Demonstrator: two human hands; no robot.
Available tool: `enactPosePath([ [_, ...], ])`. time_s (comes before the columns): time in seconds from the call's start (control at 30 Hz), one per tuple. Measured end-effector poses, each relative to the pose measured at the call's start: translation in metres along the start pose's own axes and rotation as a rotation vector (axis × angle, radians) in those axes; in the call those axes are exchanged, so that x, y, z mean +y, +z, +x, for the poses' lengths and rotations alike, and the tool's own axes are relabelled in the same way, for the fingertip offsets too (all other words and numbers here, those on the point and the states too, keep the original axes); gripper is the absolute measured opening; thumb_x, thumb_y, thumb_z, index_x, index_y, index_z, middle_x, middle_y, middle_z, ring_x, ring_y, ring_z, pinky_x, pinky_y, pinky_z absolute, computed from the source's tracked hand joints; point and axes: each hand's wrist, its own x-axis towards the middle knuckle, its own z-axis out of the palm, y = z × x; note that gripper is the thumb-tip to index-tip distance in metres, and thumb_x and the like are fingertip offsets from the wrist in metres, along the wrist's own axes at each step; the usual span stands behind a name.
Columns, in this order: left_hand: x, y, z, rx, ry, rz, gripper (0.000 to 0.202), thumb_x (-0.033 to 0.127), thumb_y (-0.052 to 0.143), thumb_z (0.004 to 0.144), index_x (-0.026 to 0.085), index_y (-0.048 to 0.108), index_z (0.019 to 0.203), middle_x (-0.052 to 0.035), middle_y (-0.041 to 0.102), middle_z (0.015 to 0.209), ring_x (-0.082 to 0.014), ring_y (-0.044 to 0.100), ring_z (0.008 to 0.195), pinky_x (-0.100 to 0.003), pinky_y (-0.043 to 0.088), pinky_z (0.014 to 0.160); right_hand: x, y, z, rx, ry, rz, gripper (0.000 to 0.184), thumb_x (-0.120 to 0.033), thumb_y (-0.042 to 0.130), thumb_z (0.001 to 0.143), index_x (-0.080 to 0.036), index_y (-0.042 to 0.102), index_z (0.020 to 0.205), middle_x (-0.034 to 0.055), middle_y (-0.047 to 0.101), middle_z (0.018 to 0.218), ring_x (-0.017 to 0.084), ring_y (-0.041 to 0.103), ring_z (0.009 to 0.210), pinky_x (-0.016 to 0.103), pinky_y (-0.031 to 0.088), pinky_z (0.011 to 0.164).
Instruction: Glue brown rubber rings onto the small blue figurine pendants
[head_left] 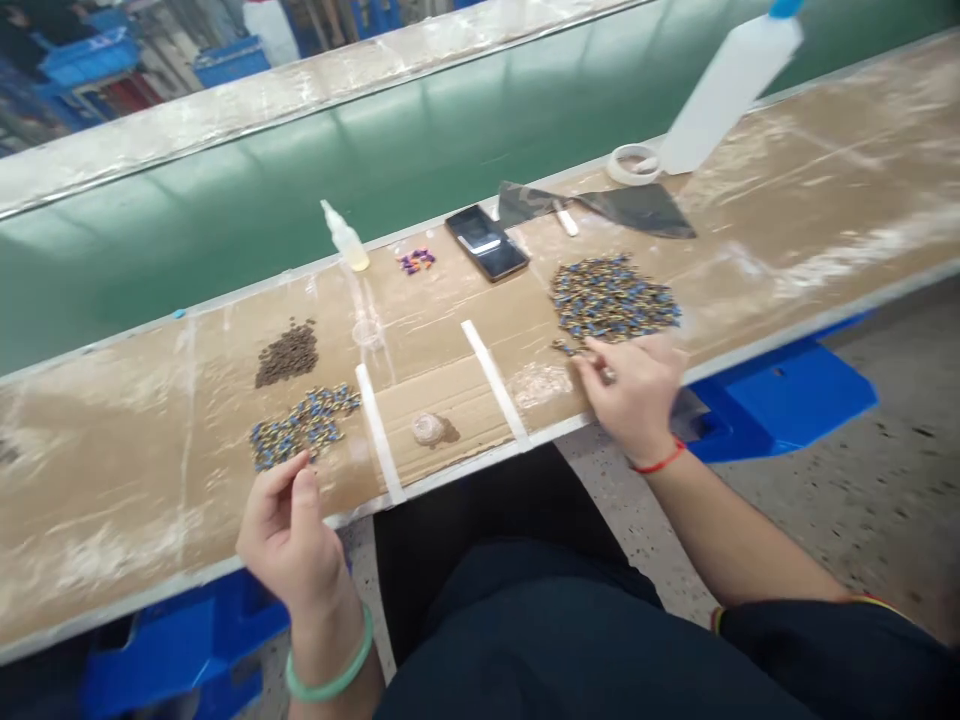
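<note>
My left hand (pixel 289 535) is closed in a pinch, thumb and forefinger close together, just in front of a smaller pile of blue-and-gold pieces (pixel 300 425). Whatever it may hold is too small to make out. At the near edge of a larger blue-and-gold pile (pixel 615 297), my right hand (pixel 634 385) has its fingertips down by a few stray pieces, also pinched. Its grip is partly hidden. Between the hands, a small round pale lump (pixel 428 429) rests on a cardboard strip bounded by two white tape lines (pixel 495 384).
Brown pellets (pixel 289 353) lie at left. Along the far side are a dropper bottle (pixel 346 238), purple-and-orange pieces (pixel 417 262), a phone (pixel 487 243), dark sheet scraps (pixel 637 208), a tape roll (pixel 634 165) and a tall white bottle (pixel 731 95). A green belt (pixel 420 130) runs behind.
</note>
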Motion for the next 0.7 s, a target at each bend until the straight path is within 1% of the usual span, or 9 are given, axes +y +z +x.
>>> enactPosePath([
  [0.07,-0.005,-0.01,0.008,-0.015,0.038,0.105,0.019,0.034,0.077,0.088,0.018,0.078,0.098,-0.0045,0.076,0.091,-0.0188,0.072,0.085,-0.032,0.059,0.08,0.002,-0.001,-0.001,0.034,-0.063,-0.004,0.028,-0.038,0.064,0.102,-0.018,0.082,0.109,0.0089,0.078,0.083,0.024,0.064,0.078,0.041,0.043,0.084],
  [0.13,-0.012,-0.021,0.019,-0.068,0.105,0.225,0.019,0.033,0.073,0.09,0.018,0.078,0.1,-0.0059,0.076,0.096,-0.0184,0.073,0.088,-0.031,0.058,0.082,0.008,0.001,-0.002,0.086,-0.109,0.014,0.026,-0.037,0.066,0.098,-0.017,0.082,0.103,0.0111,0.08,0.085,0.024,0.066,0.074,0.041,0.047,0.083],
  [0.17,-0.017,-0.026,0.024,-0.107,0.129,0.286,0.02,0.033,0.071,0.09,0.018,0.078,0.1,-0.0061,0.076,0.096,-0.0175,0.071,0.086,-0.03,0.057,0.079,0.011,0.004,-0.003,0.128,-0.15,0.023,0.025,-0.039,0.068,0.096,-0.019,0.082,0.097,0.0105,0.079,0.082,0.023,0.067,0.071,0.041,0.048,0.08],
  [0.27,-0.028,-0.041,0.035,-0.185,0.135,0.425,0.017,0.032,0.069,0.088,0.018,0.078,0.093,-0.0045,0.075,0.088,-0.0151,0.065,0.074,-0.027,0.053,0.069,0.014,0.013,-0.005,0.235,-0.317,0.02,0.018,-0.036,0.071,0.093,-0.021,0.08,0.089,0.0073,0.076,0.072,0.021,0.069,0.063,0.036,0.047,0.067],
  [0.37,-0.032,-0.046,0.034,-0.227,0.116,0.518,0.012,0.031,0.071,0.087,0.019,0.076,0.087,-0.0041,0.074,0.085,-0.0173,0.066,0.076,-0.03,0.054,0.072,0.008,0.017,-0.006,0.256,-0.396,0.041,0.013,-0.031,0.073,0.094,-0.021,0.078,0.088,0.0038,0.072,0.064,0.019,0.068,0.058,0.034,0.044,0.059],
  [0.47,-0.03,-0.041,0.028,-0.284,0.096,0.585,0.011,0.031,0.074,0.088,0.021,0.075,0.086,-0.005,0.076,0.089,-0.0216,0.07,0.087,-0.036,0.057,0.085,-0.006,0.018,-0.004,0.218,-0.33,0.041,0.022,-0.036,0.069,0.096,-0.022,0.077,0.08,0.0034,0.069,0.058,0.02,0.068,0.057,0.036,0.04,0.057],
  [0.57,-0.027,-0.032,0.025,-0.33,0.072,0.635,0.008,0.029,0.075,0.088,0.021,0.075,0.088,-0.0069,0.077,0.094,-0.0259,0.07,0.096,-0.042,0.054,0.094,-0.018,0.02,-0.001,0.149,-0.239,0.069,0.032,-0.042,0.066,0.095,-0.024,0.075,0.07,0.0049,0.065,0.053,0.021,0.066,0.055,0.037,0.034,0.055],
  [0.67,-0.025,-0.026,0.024,-0.358,0.042,0.667,0.007,0.024,0.071,0.091,0.021,0.072,0.085,-0.0084,0.076,0.093,-0.0283,0.066,0.098,-0.045,0.051,0.096,-0.019,0.024,-0.002,0.154,-0.257,0.131,0.025,-0.039,0.069,0.093,-0.025,0.076,0.074,0.0047,0.064,0.053,0.021,0.063,0.054,0.038,0.031,0.053],
  [0.7,-0.024,-0.025,0.024,-0.367,0.032,0.67,0.009,0.023,0.069,0.092,0.021,0.071,0.083,-0.0087,0.075,0.092,-0.0285,0.065,0.098,-0.045,0.051,0.096,-0.016,0.026,-0.004,0.14,-0.217,0.143,0.023,-0.04,0.07,0.092,-0.026,0.076,0.074,0.005,0.064,0.053,0.022,0.063,0.054,0.038,0.032,0.054],
])
